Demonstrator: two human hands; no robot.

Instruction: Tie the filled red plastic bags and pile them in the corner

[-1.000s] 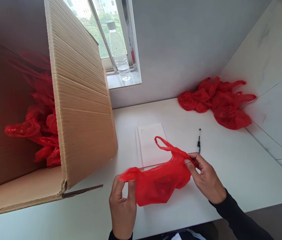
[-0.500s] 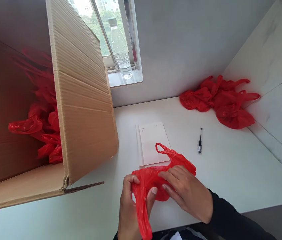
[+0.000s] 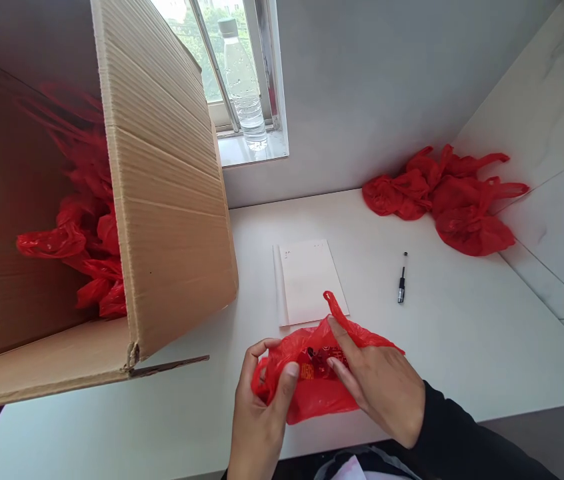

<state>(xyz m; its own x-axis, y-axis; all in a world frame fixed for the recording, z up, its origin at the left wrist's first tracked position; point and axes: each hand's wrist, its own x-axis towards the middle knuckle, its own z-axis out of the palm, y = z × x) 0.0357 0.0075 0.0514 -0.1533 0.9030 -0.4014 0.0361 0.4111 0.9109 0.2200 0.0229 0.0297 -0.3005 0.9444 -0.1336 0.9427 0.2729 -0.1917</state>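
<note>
We logged both hands low at the near edge of the table [image 3: 462, 347], working one red plastic bag [image 3: 315, 400]. The left hand [image 3: 257, 420] was clenched on the bag's left end, thumb on top and fingers curled behind. The right hand [image 3: 382, 393] lay over the bag's right half with fingers stretched flat. We could not tell whether it gripped or only pressed. The bag sat crumpled just above the table, one handle loop poking up over the lower corner of a white paper sheet [image 3: 309, 273]. A pen [image 3: 401, 288] lay to the right of the sheet, apart from it. A tilted cardboard box [image 3: 172, 200] on the left held more red bags [image 3: 87, 247]. A heap of red bags [image 3: 447, 200] sat in the far right corner, and a water bottle [image 3: 245, 87] stood on the windowsill.
</note>
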